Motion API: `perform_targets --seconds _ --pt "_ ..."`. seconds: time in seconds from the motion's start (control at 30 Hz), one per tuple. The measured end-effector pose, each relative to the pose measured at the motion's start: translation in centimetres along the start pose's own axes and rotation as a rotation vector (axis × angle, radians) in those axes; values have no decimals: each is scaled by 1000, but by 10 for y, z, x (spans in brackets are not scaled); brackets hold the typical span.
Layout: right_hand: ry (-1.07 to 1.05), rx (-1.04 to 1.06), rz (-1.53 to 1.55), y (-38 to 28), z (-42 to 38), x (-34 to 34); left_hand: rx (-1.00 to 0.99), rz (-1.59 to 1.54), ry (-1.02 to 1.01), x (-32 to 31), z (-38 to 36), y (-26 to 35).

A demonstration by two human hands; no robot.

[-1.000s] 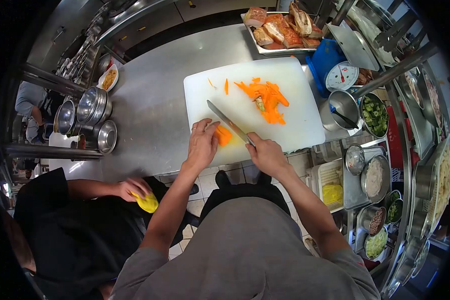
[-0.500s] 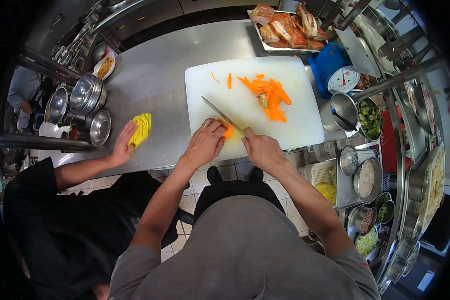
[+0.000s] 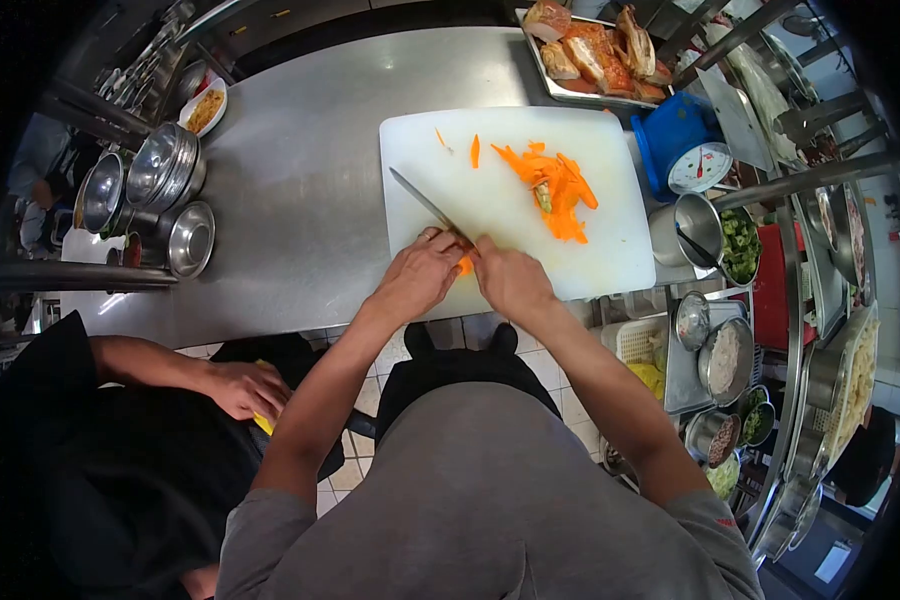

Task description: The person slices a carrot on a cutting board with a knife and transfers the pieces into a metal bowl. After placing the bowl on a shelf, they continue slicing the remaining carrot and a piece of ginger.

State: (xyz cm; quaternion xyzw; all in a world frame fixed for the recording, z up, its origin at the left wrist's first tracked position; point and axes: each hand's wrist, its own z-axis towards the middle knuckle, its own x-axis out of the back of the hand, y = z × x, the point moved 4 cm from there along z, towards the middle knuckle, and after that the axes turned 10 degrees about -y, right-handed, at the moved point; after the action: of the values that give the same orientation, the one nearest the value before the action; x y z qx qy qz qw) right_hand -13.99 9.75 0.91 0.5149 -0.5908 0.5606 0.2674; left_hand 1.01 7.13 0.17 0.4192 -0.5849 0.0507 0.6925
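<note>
A white cutting board lies at the front of the steel counter. On its near edge my left hand is closed, its fingers pressed on a piece of carrot that is mostly hidden. My right hand grips a knife, with its handle covered by the fingers and its blade pointing to the far left. The blade lies close against my left fingertips. Farther back on the board is a heap of thin carrot slices with a carrot stub end among them. A loose carrot strip lies apart.
Beyond the board stands a tray of roasted meat. A blue scale and a steel pot are at right. Steel bowls stand at left. A co-worker's hand holds a yellow cloth close by my left arm.
My right hand and the knife have shifted slightly left, closer to my left hand. The co-worker's hand with the yellow cloth has moved from the counter back towards their body.
</note>
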Motion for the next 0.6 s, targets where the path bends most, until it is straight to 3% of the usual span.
perform_targets --seconds 0.2,0.33,0.4,0.6 --pt "-108 -39 1 -7 -25 26 12 -26 -6 -3 -1 -9" --pt "-111 -122 5 -1 -30 4 -18 -33 16 -3 1 -12" --pt "-14 -69 39 -2 -9 1 -24 -42 2 -3 0 -14" --pt "-114 -131 -22 -17 -28 22 -50 -24 61 -5 -2 -17"
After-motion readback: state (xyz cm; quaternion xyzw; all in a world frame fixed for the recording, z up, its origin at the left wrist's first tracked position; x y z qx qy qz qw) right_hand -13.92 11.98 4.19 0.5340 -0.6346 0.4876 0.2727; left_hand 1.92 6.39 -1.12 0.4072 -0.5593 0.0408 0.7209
